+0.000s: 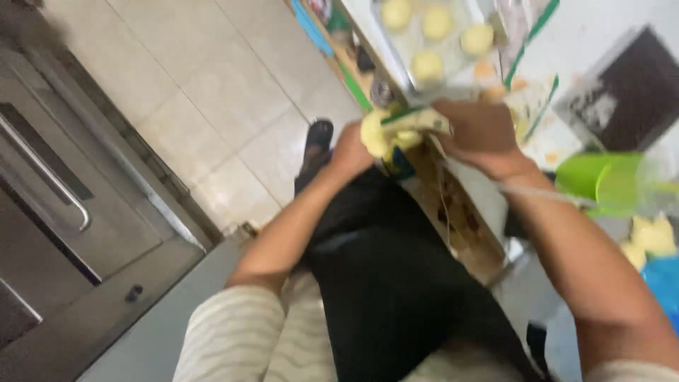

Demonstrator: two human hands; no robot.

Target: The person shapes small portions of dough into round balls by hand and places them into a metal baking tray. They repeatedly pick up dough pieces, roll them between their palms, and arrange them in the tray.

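The left hand (350, 150) and right hand (481, 131) are both curled around a yellow dough lump (385, 131), gripping it between them just off the table's (608, 42) near edge, above the floor (212, 92). Four dough balls (428, 65) sit on a tray (396, 46) at the table's far edge. A green bowl (608, 180) stands by the right forearm.

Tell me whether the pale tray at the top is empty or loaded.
Loaded: four round yellow dough balls sit on the tray.
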